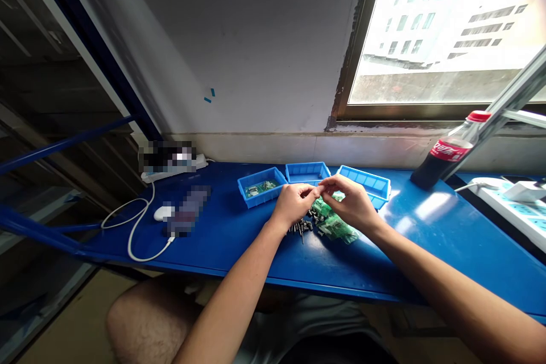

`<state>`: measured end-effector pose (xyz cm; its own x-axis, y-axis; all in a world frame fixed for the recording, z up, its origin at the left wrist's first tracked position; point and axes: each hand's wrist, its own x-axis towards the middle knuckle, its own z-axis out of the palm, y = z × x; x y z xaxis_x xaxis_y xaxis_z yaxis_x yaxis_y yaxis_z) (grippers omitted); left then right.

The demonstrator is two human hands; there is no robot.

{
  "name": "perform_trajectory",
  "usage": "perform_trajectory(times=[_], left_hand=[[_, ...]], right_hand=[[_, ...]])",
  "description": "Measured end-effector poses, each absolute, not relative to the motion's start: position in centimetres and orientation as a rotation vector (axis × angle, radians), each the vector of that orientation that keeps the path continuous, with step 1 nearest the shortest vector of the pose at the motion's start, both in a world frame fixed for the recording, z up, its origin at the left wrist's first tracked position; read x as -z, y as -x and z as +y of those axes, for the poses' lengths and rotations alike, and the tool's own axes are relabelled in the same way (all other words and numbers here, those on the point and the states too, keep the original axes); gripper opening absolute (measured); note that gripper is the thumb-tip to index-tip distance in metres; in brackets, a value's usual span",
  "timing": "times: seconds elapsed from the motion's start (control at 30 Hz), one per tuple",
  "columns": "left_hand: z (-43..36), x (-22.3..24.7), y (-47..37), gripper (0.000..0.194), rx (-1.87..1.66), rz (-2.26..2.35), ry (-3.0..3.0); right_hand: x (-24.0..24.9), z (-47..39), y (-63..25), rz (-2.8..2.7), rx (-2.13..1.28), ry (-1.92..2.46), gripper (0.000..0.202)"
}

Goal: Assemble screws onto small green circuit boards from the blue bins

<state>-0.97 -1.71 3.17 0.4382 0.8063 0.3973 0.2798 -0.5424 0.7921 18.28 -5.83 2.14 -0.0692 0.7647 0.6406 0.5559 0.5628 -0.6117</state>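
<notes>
My left hand [295, 203] and my right hand [346, 200] meet at the fingertips above the blue table. The fingers of both are pinched together; whatever lies between them is too small or hidden to make out. Below them is a pile of small dark metal parts [302, 228], screw-like in shape. Green plastic bags [339, 230] lie under my right hand, with small pieces in them. Behind my hands stand three blue bins: the left bin [261, 199] holds green and metallic parts, the middle bin [307, 171] is partly hidden, and the right bin [370, 183] is partly covered by my hand.
A cola bottle [443, 153] leans at the back right beside a metal frame. A power strip [522, 210] lies on the right. At left are a white cable [132, 242], a small white case [164, 214] and a blurred-out phone-like object [187, 210]. The wall [256, 149] bounds the table's back.
</notes>
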Motion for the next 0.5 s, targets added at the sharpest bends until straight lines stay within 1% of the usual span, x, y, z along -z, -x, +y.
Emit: perform_trajectory(times=[0.13,0.3,0.4,0.5], left_hand=[[-1.50,-2.93,0.89,0.021,-1.058,0.893,-1.990],[-1.18,-2.58,0.85,0.019,-1.114,0.915,-1.945],[-1.17,-2.45,0.82,0.014,-1.132,0.917,-1.978],[-1.18,-2.37,0.74,0.008,-1.154,0.905,-2.027]], right_hand=[[-2.00,-5.64,-18.47,-1.773,-0.229,1.084,0.012],[-2.08,-5.65,-18.48,-1.787,-0.223,1.092,0.013],[-1.96,-5.71,-18.42,-1.727,-0.267,1.137,0.011],[-1.84,-5.75,-18.35,-1.683,-0.317,1.162,0.017]])
